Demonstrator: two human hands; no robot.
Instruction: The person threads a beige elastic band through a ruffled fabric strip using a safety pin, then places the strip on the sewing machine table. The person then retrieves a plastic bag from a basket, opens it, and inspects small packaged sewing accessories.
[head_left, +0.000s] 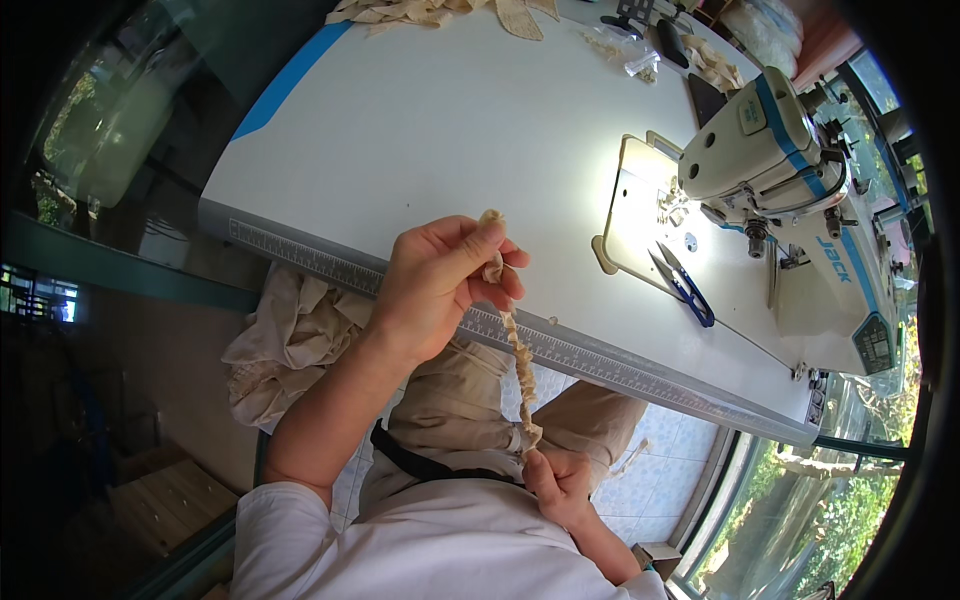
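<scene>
A narrow, gathered strip of cream fabric (524, 367) runs between my two hands across the table's front edge. My left hand (442, 277) pinches its upper end between thumb and fingers, just above the edge, and a short tip of cloth sticks out over the thumb. Down near my lap, my right hand (555, 480) is closed around the lower end. Between the hands the strip looks bunched and crinkled along its length. What lies inside the right fist is hidden.
A Jack sewing machine (780, 172) with its lamp lit stands on the white table (465, 120) at right. Blue-handled thread snips (684, 289) lie by its needle plate. Cream fabric pieces (442, 11) lie at the far edge; more cloth (292, 337) hangs below the table at left.
</scene>
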